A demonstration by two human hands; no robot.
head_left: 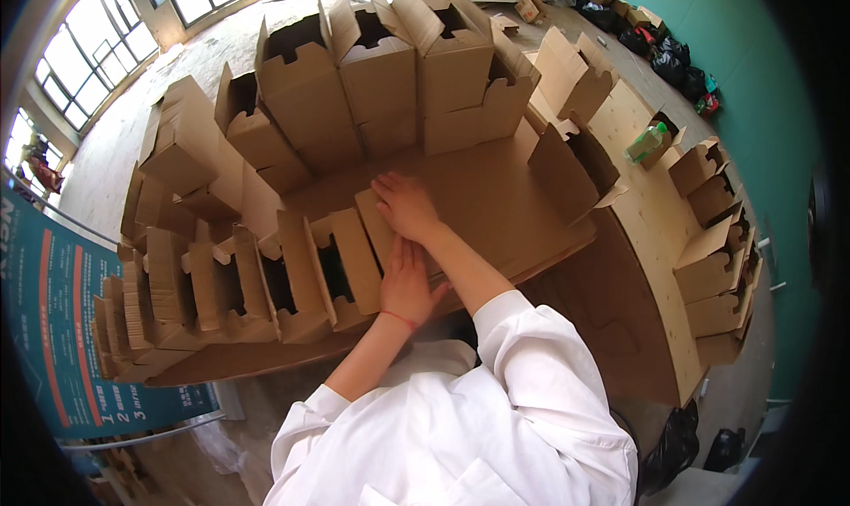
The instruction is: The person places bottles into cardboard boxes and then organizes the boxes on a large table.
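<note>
A brown cardboard box [375, 224] stands at the right end of the near row on the cardboard-covered table. Across its upper part lies my right hand [406, 207], slightly blurred, with its fingers reaching over the panel. Just below, my left hand [410, 283] rests against the same box, fingers stretched out and thumb apart; a red string circles that wrist. My hands nearly touch, and neither one grips anything. To the left, the neighbouring box [357, 262] has its top open, with a dark inside. The right fingertips are partly unclear.
Several open boxes [381, 77] form a far row, and more boxes [226, 302] continue leftward. One open box [575, 174] stands at the table's right. Beyond it, a wooden board [651, 231] carries a green bottle [646, 143] and small boxes [713, 271]. Black bags [670, 68] line the wall.
</note>
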